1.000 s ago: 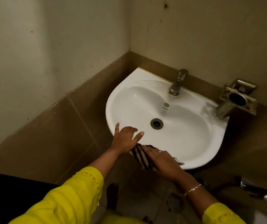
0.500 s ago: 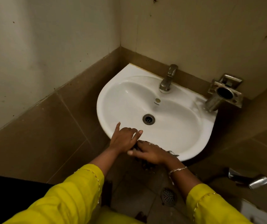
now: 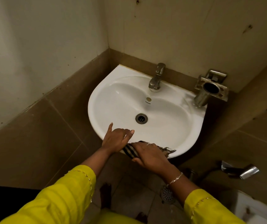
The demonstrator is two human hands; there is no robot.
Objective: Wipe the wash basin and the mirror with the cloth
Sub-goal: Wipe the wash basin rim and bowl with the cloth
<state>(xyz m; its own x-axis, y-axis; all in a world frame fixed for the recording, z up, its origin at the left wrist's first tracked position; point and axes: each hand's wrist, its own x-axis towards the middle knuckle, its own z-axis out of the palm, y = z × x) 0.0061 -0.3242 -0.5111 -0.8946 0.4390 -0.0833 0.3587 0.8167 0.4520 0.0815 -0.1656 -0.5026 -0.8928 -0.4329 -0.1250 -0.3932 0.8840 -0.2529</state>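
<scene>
Right hand (image 3: 150, 155) is flat on the striped cloth (image 3: 130, 151), fingers spread and pressing it down on the front rim of the wash basin (image 3: 196, 126), with a frayed end of the cloth poking out toward the right. Left hand (image 3: 116, 139) is propped on the rim just beside it, fingers loosely curled with the forefinger stretched out, holding nothing. My read: she's early in the job, working the near edge; the bowl, the back ledge round the tap (image 3: 156, 78) and the far side all look left to do, though I can't tell from here what's already been wiped. No mirror in sight, so that part looks undone. The bowl is empty: no standing water, drain (image 3: 141, 118) open. The steel tumbler holder (image 3: 210, 88) on the wall looks empty too.
</scene>
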